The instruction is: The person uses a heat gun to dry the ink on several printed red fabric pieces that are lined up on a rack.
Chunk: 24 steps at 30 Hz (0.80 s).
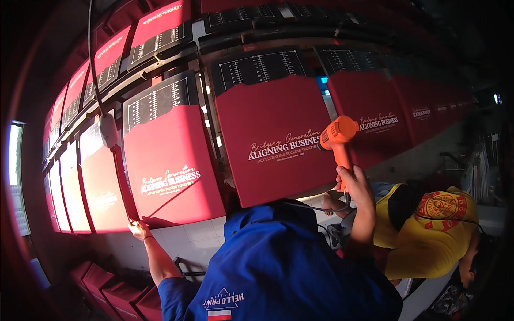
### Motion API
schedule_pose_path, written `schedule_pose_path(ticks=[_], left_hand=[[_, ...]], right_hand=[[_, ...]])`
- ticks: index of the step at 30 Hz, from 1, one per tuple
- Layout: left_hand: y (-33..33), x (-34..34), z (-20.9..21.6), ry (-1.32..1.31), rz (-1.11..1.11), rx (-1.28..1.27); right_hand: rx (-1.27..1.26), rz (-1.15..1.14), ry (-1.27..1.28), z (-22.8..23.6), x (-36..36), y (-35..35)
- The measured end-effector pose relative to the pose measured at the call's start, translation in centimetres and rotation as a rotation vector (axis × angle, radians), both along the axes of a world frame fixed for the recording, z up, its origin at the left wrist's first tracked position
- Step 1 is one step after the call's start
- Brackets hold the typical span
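My right hand is wrapped round the handle of an orange heat gun, raised in front of a red fabric piece with white printed lettering. A dark cord runs down from its handle. On the left, my left hand pinches the lower left corner of another printed red fabric piece. That piece lies on a dark board with white ruler-like markings, which shows above the fabric. Strong light falls across the fabric's left part.
More red pieces on boards stand in rows behind and at both sides. A grey box hangs on a cable at left. Red stacked pieces sit low left. A person in a yellow shirt bends down close at right.
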<state>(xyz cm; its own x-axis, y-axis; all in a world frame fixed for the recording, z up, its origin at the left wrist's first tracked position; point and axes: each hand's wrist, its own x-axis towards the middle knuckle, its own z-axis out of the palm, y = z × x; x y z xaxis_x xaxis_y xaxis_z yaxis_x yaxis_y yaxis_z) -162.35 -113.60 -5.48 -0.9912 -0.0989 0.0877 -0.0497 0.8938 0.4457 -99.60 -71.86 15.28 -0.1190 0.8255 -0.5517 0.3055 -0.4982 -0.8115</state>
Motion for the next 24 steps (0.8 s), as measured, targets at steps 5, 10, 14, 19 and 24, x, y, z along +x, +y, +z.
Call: schedule_pose_path(ticks=[5, 10, 14, 19, 24], left_hand=[[-6.9, -1.5, 4.8, 0.114, 0.328, -0.202], [-12.4, -7.1, 8.1, 0.158, 0.381, -0.208], [-20.4, -15.0, 11.9, 0.237, 0.434, -0.257], [-22.0, -24.4, 13.9, 0.174, 0.412, -0.173], [-24.9, -34.7, 11.7, 0.142, 0.41, -0.081]], right_hand=[[-0.078, -0.05, 0.1, -0.2, -1.9, -1.2], [-0.206, 0.023, 0.489, -1.0, -8.2, -4.1], [-0.38, 0.214, 0.68, -0.4, -16.8, -7.6], [-0.288, 0.373, 0.552, -0.4, -27.4, -13.0], [-0.141, 0.287, 0.441, 0.8, -35.4, -17.6]])
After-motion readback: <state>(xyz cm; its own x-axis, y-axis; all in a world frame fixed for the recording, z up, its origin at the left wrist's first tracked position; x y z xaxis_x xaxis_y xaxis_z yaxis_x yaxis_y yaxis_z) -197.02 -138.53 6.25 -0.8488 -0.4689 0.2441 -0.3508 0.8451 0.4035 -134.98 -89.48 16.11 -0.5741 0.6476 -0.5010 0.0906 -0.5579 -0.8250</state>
